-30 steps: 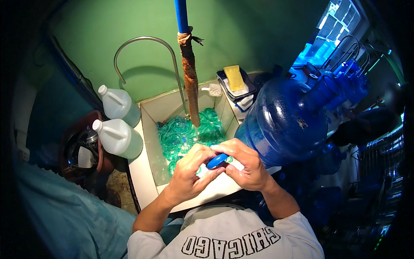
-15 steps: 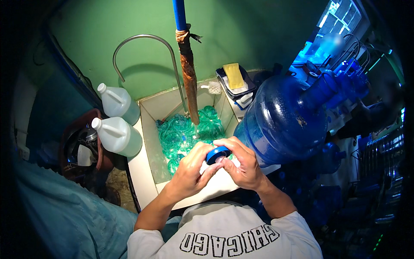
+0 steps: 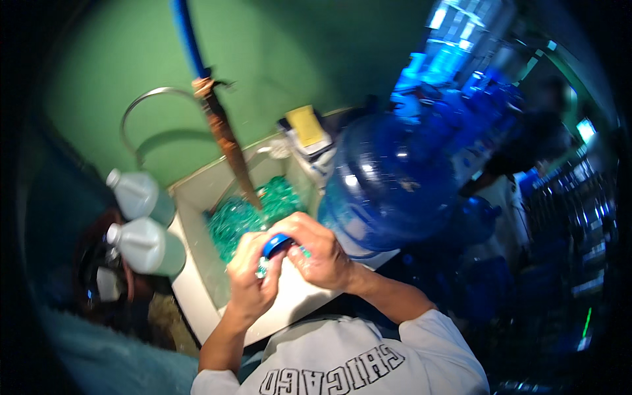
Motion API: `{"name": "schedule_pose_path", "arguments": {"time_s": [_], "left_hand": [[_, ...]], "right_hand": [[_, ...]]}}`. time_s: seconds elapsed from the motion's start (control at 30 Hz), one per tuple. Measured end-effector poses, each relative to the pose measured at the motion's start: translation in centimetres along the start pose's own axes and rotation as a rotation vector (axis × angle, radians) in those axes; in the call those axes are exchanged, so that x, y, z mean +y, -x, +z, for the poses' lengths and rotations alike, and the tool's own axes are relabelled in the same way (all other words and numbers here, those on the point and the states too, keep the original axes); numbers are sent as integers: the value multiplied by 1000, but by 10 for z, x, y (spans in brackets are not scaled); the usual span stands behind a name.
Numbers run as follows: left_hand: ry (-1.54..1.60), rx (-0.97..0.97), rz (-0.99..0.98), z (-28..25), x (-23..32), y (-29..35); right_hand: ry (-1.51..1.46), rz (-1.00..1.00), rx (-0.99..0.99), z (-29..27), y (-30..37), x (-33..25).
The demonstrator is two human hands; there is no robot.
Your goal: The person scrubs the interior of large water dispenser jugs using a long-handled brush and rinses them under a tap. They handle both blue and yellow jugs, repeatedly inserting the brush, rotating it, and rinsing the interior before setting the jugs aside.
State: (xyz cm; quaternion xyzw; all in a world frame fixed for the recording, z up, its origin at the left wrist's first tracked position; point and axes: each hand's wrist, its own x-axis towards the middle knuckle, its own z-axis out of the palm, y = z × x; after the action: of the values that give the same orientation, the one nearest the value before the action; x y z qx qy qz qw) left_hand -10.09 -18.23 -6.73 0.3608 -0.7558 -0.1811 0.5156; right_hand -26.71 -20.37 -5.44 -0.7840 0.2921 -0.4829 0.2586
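Observation:
A round blue bottle cap (image 3: 276, 244) is pinched between my two hands above the front edge of a tiled sink (image 3: 191, 214). My left hand (image 3: 250, 268) closes on its left side, thumb underneath. On the other side my right hand (image 3: 317, 253) curls over it, its fingers near the cap's top and its thumb below. The inside of the cap is mostly hidden by the thumbs. Behind the hands, the sink holds a heap of bright green tangled strands (image 3: 230, 224), wet-looking and blurred.
Close on the right stands a large blue water jug (image 3: 395, 178). Two translucent jugs (image 3: 139, 194) with handles sit at left. A wrapped pipe (image 3: 227, 139) hangs over the sink, beside a curved metal faucet (image 3: 158, 92). A yellow pad (image 3: 305, 125) lies behind. Another person (image 3: 526, 148) is at far right.
My view has swung, so the sink, jugs and pipe sit further left and the picture is blurred. Both hands keep hold of the cap, which now shows more of its outer side.

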Motion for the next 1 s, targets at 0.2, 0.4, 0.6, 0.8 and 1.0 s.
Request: {"name": "schedule_pose_path", "arguments": {"time_s": [0.2, 0.4, 0.6, 0.8, 1.0], "left_hand": [[132, -153, 287, 32, 41, -112], [208, -258, 267, 137, 50, -174], [186, -259, 175, 165, 44, -171], [287, -307, 189, 171, 34, -172], [336, -314, 224, 178, 15, -173]], "right_hand": [[771, -354, 323, -152, -45, -50], [372, 9, 249, -243, -46, -9], [476, -140, 387, -257, -38, 4], [304, -116, 50, -264, -50, 20], [214, -330, 103, -266, -28, 38]]}}
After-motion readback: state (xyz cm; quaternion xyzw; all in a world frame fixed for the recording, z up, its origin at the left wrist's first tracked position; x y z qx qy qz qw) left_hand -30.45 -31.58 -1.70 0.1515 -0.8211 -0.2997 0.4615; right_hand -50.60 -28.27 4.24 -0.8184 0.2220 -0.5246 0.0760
